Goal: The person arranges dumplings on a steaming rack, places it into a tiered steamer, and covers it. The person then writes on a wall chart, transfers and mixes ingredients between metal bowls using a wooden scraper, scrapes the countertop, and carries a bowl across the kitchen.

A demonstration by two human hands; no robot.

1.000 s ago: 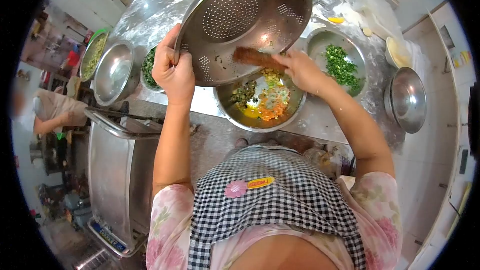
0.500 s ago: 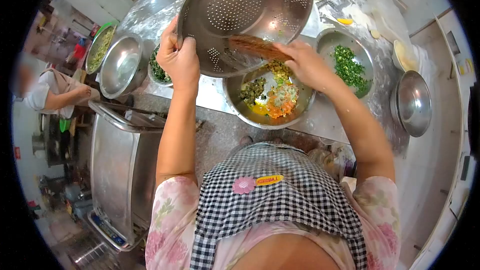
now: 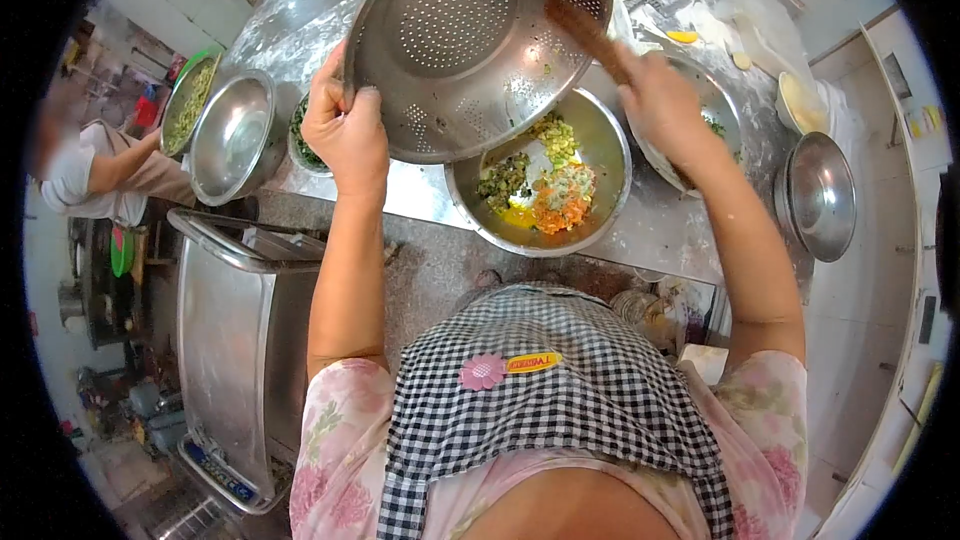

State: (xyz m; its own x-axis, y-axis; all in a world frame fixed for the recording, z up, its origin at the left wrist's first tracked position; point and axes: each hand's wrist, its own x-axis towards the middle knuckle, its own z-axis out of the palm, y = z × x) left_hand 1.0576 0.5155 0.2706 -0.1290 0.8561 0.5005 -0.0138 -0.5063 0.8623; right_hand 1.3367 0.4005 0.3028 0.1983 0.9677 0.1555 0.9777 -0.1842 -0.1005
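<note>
A large steel colander point(image 3: 500, 105) is tilted in the air over the table, its rim gripped on the left side by my left hand point(image 3: 345, 130). My right hand point(image 3: 660, 105) is closed around a brown, wooden-looking flat tool point(image 3: 585, 32) raised at the colander's right side; its exact kind is unclear. Below the colander stands a steel mixing bowl point(image 3: 608, 140). Separate heaps lie in it: pale green chopped pieces point(image 3: 557, 140), dark green bits point(image 3: 503, 180) and an orange shredded heap point(image 3: 565, 205). Behind my right hand, another steel bowl point(image 3: 725, 105) holds chopped greens, mostly hidden.
A steel bowl point(image 3: 235, 135) and a green-rimmed basin point(image 3: 188, 105) of chopped greens stand left, near another person point(image 3: 110, 165). Stacked bowls point(image 3: 825, 195) sit at the right edge. The metal table point(image 3: 300, 25) is floury. A steel cart point(image 3: 225, 330) stands at lower left.
My right hand has moved right and up with the brown tool, away from the colander's lower edge and the mixing bowl. The colander has shifted slightly left, showing more pale green pieces.
</note>
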